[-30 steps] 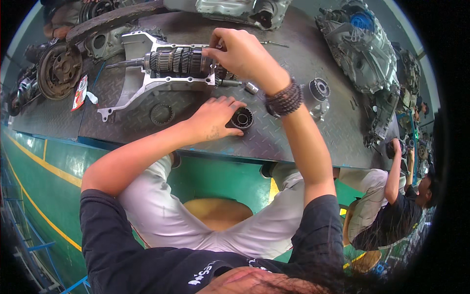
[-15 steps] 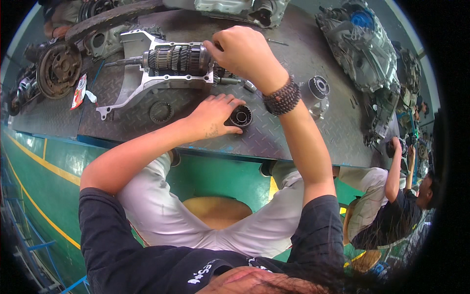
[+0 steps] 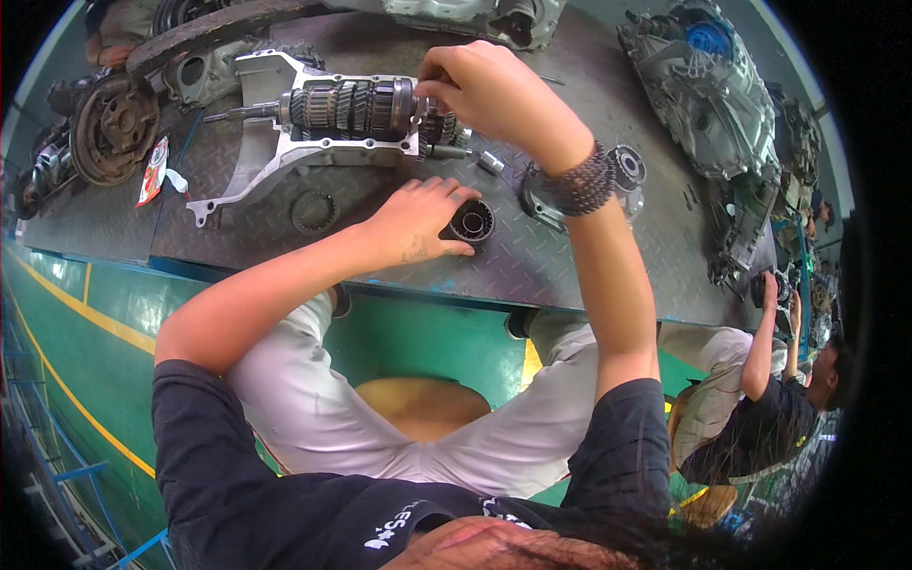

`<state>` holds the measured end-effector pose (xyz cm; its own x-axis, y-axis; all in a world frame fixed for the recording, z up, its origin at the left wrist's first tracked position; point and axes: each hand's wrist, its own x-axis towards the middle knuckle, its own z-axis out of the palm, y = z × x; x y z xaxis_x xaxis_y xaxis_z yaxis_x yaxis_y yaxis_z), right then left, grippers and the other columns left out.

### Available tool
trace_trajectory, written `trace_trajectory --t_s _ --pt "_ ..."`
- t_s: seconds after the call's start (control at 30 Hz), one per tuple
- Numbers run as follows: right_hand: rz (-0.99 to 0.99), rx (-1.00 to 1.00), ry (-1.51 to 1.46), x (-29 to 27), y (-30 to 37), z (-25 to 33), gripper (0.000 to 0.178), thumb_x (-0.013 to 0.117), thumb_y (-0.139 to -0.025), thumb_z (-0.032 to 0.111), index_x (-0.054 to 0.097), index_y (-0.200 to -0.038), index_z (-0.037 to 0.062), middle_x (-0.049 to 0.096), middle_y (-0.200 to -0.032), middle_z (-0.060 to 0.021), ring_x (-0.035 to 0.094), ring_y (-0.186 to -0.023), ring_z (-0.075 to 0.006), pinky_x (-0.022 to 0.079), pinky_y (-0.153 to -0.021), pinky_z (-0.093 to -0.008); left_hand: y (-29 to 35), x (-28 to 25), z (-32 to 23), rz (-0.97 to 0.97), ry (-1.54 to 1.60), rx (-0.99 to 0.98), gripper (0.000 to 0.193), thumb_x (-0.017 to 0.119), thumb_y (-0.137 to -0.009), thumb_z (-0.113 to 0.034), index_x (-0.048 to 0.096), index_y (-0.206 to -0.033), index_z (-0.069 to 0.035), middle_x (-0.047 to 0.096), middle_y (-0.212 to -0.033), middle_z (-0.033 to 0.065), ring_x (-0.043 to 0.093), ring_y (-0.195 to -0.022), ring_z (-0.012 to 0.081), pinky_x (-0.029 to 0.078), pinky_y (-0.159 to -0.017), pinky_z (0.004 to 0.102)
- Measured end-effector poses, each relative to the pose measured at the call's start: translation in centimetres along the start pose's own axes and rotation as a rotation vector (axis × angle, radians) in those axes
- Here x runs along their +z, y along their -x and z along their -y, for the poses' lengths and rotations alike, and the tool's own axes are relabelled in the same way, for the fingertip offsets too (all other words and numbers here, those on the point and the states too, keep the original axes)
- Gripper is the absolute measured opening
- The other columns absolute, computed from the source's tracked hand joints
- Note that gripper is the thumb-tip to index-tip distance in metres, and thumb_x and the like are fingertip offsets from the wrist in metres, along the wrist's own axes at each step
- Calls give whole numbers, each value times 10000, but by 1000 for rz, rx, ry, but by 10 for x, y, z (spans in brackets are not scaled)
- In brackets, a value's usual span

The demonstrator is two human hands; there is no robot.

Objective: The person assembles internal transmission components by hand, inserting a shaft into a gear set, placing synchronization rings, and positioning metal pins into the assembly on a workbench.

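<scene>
Thumb and fingers of my left hand (image 3: 418, 218) curl around a dark round toothed gear hub (image 3: 472, 222) standing on the bench. Farther off, my right hand (image 3: 484, 90), with bead bracelets at its wrist, is closed with bent fingertips at the right end of the gear shaft (image 3: 347, 109). Whatever lies between those fingertips is hidden. The shaft, with its row of gears, rests in an open silver gearbox housing (image 3: 275, 157). More gears (image 3: 440, 127) show just below the right hand. A toothed ring (image 3: 314, 211) lies flat in front of the housing.
A small metal cylinder (image 3: 489, 162) and a round silver part (image 3: 628, 166) lie right of the housing. A large gearbox casing (image 3: 698, 100) stands far right, a rusty drum (image 3: 116, 131) far left. A red-and-white packet (image 3: 153, 173) lies nearby. A co-worker (image 3: 760, 389) sits at right.
My right hand has shifted slightly right and up, uncovering the gears past the shaft's end and the small cylinder. My left hand has stayed around the gear hub.
</scene>
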<state>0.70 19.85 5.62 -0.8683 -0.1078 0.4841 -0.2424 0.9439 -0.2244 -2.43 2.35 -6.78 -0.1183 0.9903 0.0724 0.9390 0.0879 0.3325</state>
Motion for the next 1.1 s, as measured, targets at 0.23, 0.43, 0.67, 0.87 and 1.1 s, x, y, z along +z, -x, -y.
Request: trace_trajectory --t_s 0.23,0.43,0.67,0.87,1.1 --pt "44 156 406 0 -3 23 314 751 -933 331 689 -871 30 714 -771 -165 696 -737 -356 533 -650 -444 2 2 2 -25 -6 7 768 748 -873 -534 501 -1461 -107 585 -1306 162 559 -1252 351 447 -1069 474" --pt "-19 -20 -177 1 -3 1 443 745 -913 424 696 -848 -11 701 -786 -210 704 -808 -417 570 -704 -466 1 1 3 -12 -16 2 762 746 -875 -534 503 -1454 -102 587 -1303 162 561 -1249 354 449 -1068 472" --pt "-20 178 334 5 -2 19 414 769 -899 401 708 -878 -8 703 -796 -211 709 -806 -401 564 -707 -458 2 3 2 -13 -35 5 761 745 -877 -533 502 -1456 -104 582 -1320 160 554 -1261 353 444 -1078 472" --pt "-20 25 -177 -3 -2 3 430 769 -887 436 720 -907 9 705 -801 -202 712 -804 -395 565 -719 -458 3 1 1 -3 -23 -5 774 747 -870 -546 498 -1459 -110 585 -1315 156 552 -1264 352 440 -1082 475" --pt "-30 178 141 -6 -2 17 452 757 -873 462 710 -889 12 713 -811 -195 715 -812 -391 572 -726 -454 1 1 4 -16 -24 -10 774 744 -873 -548 494 -1460 -110 587 -1313 154 559 -1251 345 442 -1080 471"
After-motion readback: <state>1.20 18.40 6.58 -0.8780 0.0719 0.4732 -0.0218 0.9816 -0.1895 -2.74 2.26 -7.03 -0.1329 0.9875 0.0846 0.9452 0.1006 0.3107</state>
